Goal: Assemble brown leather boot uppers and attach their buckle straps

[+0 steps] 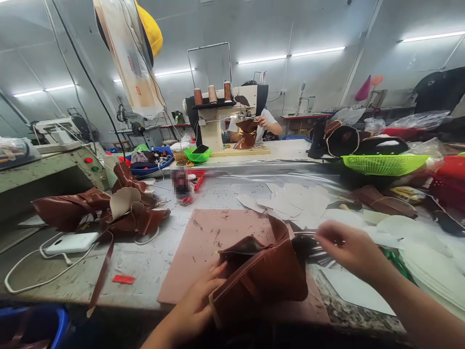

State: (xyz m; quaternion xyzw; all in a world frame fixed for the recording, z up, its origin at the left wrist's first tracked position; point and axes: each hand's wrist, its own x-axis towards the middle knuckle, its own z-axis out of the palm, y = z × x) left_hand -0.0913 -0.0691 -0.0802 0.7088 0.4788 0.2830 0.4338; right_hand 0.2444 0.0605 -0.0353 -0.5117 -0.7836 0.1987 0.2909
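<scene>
A brown leather bag point(271, 276) lies tilted on a pinkish-brown board point(189, 242), its mouth gaping toward the left. At the near left edge of the bag, my left hand point(199, 298) grips the leather, with its fingers at the opening. My right hand point(343, 247) is raised just beyond the bag's right side, fingers curled together and slightly blurred. Thin pale lines run from its fingertips toward the bag's edge, but I cannot make out what they are. Under this hand lie dark and white pieces.
White cut sheets point(298, 201) spread behind and right of the board. More brown leather pieces point(76, 208), a white power bank point(72, 243) with a cable and a red strip point(124, 279) lie left. Across the table, another person's hand point(267, 122) works at a sewing machine point(212, 126). A green basket point(385, 165) stands right.
</scene>
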